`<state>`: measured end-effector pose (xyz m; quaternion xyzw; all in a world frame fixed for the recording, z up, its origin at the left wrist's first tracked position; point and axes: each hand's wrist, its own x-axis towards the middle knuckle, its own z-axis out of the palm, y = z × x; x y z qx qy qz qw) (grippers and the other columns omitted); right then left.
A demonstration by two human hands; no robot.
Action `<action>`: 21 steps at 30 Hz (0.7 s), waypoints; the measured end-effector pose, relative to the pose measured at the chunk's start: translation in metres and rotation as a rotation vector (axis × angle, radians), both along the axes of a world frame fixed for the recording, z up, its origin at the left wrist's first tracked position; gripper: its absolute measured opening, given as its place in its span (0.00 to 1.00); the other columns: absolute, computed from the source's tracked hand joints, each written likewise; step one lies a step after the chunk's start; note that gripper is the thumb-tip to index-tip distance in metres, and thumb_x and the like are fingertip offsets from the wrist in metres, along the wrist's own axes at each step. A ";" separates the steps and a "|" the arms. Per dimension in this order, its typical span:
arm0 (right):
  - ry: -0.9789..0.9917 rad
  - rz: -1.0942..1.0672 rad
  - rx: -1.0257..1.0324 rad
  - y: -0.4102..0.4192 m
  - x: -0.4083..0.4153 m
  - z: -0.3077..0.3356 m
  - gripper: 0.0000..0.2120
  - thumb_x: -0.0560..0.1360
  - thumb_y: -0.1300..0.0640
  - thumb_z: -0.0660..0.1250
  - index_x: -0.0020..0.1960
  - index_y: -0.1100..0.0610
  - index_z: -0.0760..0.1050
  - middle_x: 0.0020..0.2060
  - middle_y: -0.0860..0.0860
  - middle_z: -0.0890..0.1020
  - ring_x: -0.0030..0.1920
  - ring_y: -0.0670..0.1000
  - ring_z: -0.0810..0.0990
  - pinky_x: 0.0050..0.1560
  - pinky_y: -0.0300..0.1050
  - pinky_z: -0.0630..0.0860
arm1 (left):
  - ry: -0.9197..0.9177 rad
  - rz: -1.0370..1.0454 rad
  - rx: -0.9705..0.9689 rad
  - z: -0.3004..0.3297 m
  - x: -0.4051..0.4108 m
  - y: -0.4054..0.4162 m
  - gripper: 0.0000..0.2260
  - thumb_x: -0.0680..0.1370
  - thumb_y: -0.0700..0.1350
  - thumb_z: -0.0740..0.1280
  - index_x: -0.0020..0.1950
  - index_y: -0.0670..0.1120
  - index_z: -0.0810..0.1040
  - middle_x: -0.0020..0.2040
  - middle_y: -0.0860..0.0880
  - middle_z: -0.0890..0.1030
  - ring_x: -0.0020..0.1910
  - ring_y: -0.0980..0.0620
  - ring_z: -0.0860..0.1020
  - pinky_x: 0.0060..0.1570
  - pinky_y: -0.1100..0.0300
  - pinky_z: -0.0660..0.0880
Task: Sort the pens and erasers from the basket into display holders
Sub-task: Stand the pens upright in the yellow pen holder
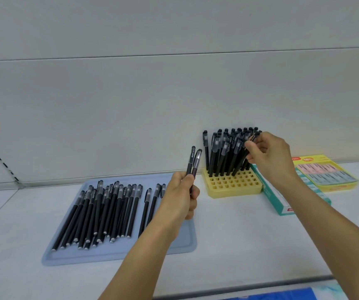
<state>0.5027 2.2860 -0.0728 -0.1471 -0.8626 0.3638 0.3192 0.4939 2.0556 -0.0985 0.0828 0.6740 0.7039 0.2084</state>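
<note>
**Putting Pens Into the Yellow Holder**

The right hand (267, 152) is pinching one pen (252, 138) and is lowering it among the standing pens in the yellow holder (234, 187). The left hand (182, 191), just left of the holder, is gripping two pens (193, 162). More loose pens (100, 213) are lying on the blue tray (180, 241), farther left of the holder. These pens look light, stiff and smooth, so holding the middle is probably best. The holder's front holes are lying open. The eraser boxes (325, 172) are sitting close on its right.
</note>
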 end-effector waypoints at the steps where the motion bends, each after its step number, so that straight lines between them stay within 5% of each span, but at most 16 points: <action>1: 0.002 0.005 -0.001 0.000 -0.002 0.000 0.08 0.78 0.54 0.65 0.44 0.58 0.74 0.35 0.52 0.81 0.35 0.50 0.83 0.45 0.57 0.81 | 0.004 0.000 0.010 0.000 0.000 0.000 0.06 0.83 0.45 0.56 0.48 0.46 0.69 0.33 0.51 0.73 0.25 0.55 0.62 0.22 0.64 0.58; 11: -0.193 0.033 0.044 -0.003 -0.015 -0.008 0.06 0.77 0.55 0.68 0.45 0.57 0.77 0.36 0.51 0.82 0.39 0.52 0.83 0.48 0.56 0.80 | 0.117 -0.011 0.048 0.000 0.006 0.001 0.08 0.83 0.41 0.59 0.51 0.43 0.77 0.37 0.51 0.80 0.32 0.55 0.73 0.30 0.64 0.71; 15: -0.054 -0.117 -0.058 -0.018 0.002 -0.009 0.13 0.74 0.46 0.69 0.50 0.54 0.74 0.39 0.47 0.78 0.42 0.49 0.78 0.41 0.48 0.74 | 0.133 -0.005 0.091 0.003 0.007 0.003 0.08 0.83 0.41 0.60 0.52 0.41 0.78 0.38 0.51 0.82 0.34 0.55 0.77 0.34 0.63 0.75; 18: -0.043 0.218 -0.311 -0.048 0.019 -0.002 0.11 0.72 0.44 0.70 0.42 0.52 0.79 0.30 0.42 0.79 0.30 0.39 0.75 0.30 0.32 0.69 | 0.121 -0.015 0.129 0.004 0.008 0.010 0.08 0.83 0.41 0.60 0.54 0.40 0.78 0.39 0.50 0.82 0.35 0.54 0.79 0.36 0.61 0.78; 21: -0.121 0.487 -0.342 -0.062 0.025 -0.001 0.11 0.75 0.54 0.72 0.37 0.58 0.78 0.26 0.46 0.75 0.26 0.42 0.70 0.26 0.31 0.65 | 0.124 -0.065 0.140 0.004 0.012 0.019 0.09 0.83 0.42 0.60 0.57 0.41 0.79 0.42 0.47 0.83 0.37 0.51 0.81 0.41 0.57 0.80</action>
